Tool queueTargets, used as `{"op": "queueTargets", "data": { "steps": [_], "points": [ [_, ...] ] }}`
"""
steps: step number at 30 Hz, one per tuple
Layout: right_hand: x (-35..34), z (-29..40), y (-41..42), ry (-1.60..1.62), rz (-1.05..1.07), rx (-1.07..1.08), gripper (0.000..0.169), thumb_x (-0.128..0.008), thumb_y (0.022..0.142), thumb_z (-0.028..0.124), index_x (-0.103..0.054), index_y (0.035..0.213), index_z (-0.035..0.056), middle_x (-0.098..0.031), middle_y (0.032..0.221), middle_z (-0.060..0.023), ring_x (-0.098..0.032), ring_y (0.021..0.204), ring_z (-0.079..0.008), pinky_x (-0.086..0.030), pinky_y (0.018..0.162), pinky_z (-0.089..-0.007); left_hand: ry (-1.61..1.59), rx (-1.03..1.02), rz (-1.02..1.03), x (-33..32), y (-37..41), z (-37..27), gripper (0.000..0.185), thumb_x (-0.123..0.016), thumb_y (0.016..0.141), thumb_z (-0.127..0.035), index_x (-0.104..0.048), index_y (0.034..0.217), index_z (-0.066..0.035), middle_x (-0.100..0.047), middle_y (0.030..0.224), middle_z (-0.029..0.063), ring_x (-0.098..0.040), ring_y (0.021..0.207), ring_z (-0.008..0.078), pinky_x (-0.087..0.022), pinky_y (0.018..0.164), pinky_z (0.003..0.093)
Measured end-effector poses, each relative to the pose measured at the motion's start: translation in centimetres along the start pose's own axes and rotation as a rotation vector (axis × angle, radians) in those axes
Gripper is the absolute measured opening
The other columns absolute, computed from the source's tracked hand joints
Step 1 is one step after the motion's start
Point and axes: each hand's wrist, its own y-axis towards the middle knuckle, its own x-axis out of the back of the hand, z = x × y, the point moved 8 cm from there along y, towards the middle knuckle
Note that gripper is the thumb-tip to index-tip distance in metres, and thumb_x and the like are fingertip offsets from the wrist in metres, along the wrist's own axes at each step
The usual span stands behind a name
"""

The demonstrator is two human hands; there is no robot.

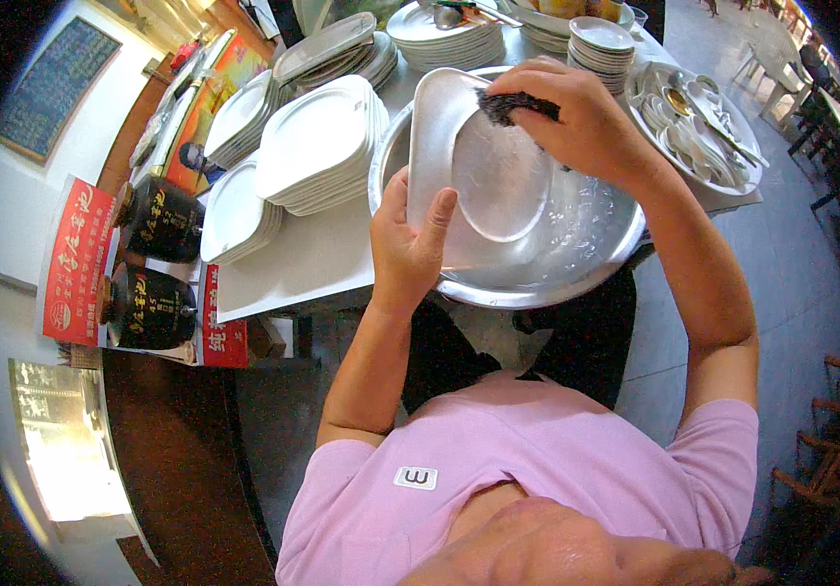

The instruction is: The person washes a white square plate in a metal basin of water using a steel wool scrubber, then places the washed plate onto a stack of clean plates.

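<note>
My left hand (412, 238) grips the near-left edge of a silvery metal tray (438, 132) with an oval hollow, thumb on its upper face. The tray is tilted over a wide metal basin (588, 256) that holds clear liquid. In my right hand (573, 110) is a dark scouring pad (511, 108), pressed to the far-right rim of the tray. My right fingers and the pad hide part of that rim. The tray covers much of the basin's left side.
Stacked white plates (317, 139) and a pile of oval metal trays (328, 47) stand left and behind. More round plates (445, 36) and small saucers (601, 35) sit behind the basin. A bowl of spoons (691, 124) is at right. Two black jars (156, 304) flank the table's left end.
</note>
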Motion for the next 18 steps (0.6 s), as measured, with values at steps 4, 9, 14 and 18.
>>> {"op": "queueTargets", "data": {
  "steps": [4,9,14,18],
  "points": [
    [-3.3,1.8,1.6,-0.02,-0.02,0.214,0.023,-0.067,0.078,0.004,-0.07,0.1,-0.0007,-0.067,0.103,-0.0172,-0.062,0.101,-0.0351,-0.05,0.091,-0.0419,0.004,-0.027,0.001,0.0,0.0,-0.4,0.044,-0.068,0.095,-0.023,-0.058,0.128,0.003,-0.067,0.112,0.0111,-0.061,0.102,0.0168,-0.048,0.092,0.0325],
    [-4.0,2.6,2.8,-0.003,-0.106,0.2,0.019,-0.069,0.077,0.005,-0.07,0.094,-0.001,-0.067,0.098,-0.0154,-0.061,0.099,-0.0346,-0.05,0.089,-0.0427,-0.059,-0.02,0.006,0.0,-0.1,0.3,0.039,-0.066,0.095,-0.014,-0.056,0.13,0.002,-0.065,0.116,0.0097,-0.06,0.105,0.0156,-0.047,0.093,0.0313],
    [-3.4,1.3,3.1,-0.047,-0.197,0.138,0.015,-0.068,0.076,0.002,-0.069,0.091,0.0002,-0.066,0.096,-0.0134,-0.061,0.097,-0.0343,-0.051,0.086,-0.042,-0.052,0.019,0.012,0.0,-0.3,0.7,0.038,-0.067,0.096,-0.013,-0.056,0.129,0.002,-0.065,0.117,0.008,-0.059,0.105,0.0148,-0.046,0.093,0.0297],
    [-4.1,3.5,2.4,-0.012,-0.175,0.29,0.018,-0.068,0.074,0.0,-0.067,0.092,0.0028,-0.066,0.092,-0.0135,-0.062,0.092,-0.0332,-0.052,0.085,-0.0418,-0.034,-0.024,0.01,0.1,-0.4,1.1,0.039,-0.068,0.095,-0.013,-0.056,0.129,0.003,-0.065,0.117,0.0078,-0.06,0.106,0.0146,-0.046,0.094,0.0291]
  ]
}}
